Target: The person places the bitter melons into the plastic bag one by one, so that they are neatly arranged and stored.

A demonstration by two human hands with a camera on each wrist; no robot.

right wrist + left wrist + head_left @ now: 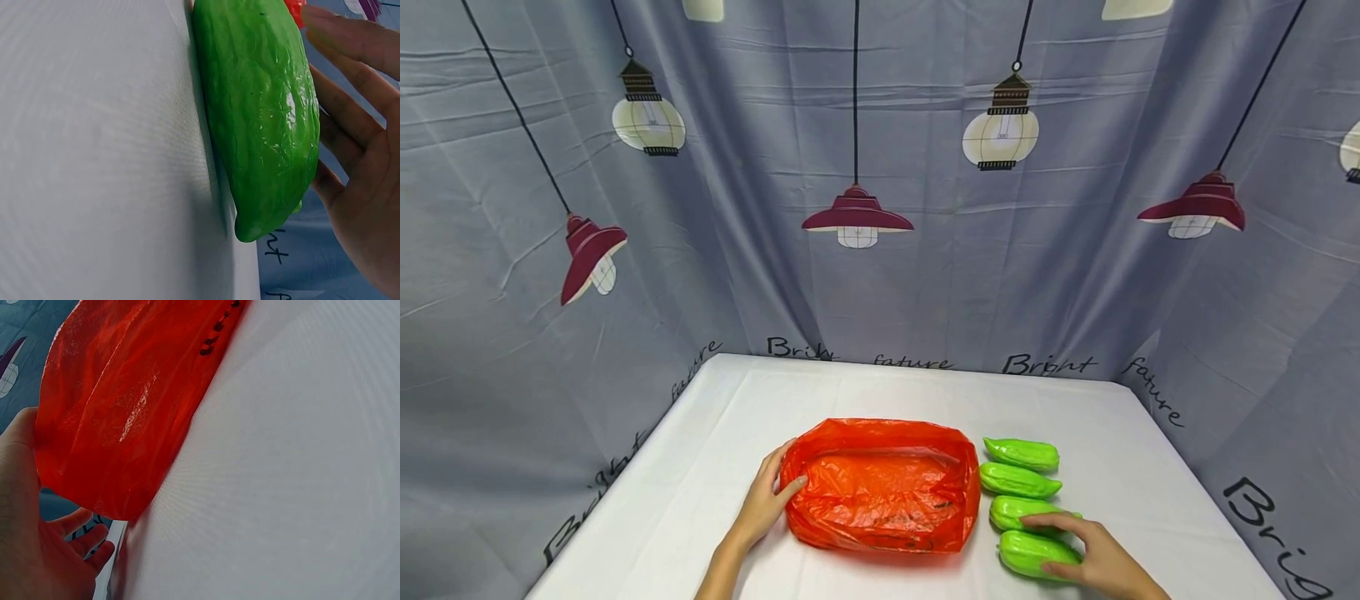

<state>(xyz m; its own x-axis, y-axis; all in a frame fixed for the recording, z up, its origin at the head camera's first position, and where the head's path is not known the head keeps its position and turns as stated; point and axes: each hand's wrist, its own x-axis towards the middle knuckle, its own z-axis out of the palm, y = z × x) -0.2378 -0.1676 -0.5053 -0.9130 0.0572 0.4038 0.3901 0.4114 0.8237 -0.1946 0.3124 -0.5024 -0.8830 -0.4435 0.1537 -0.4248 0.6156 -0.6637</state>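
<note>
Red bag (876,492) lies right of the left hand (763,504) pinching it. Spread right hand (1101,554) straddles the nearest vegetable (1032,550).

From the head we look forward and down over the table (700,467) toward the curtain (925,292). Both our wrist views sit close, tipped sideways: the left shares the bag (112,419) with the head view, the right a vegetable (259,119).

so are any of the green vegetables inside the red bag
No, all four green vegetables lie on the white table, to the right of the red bag.
</note>
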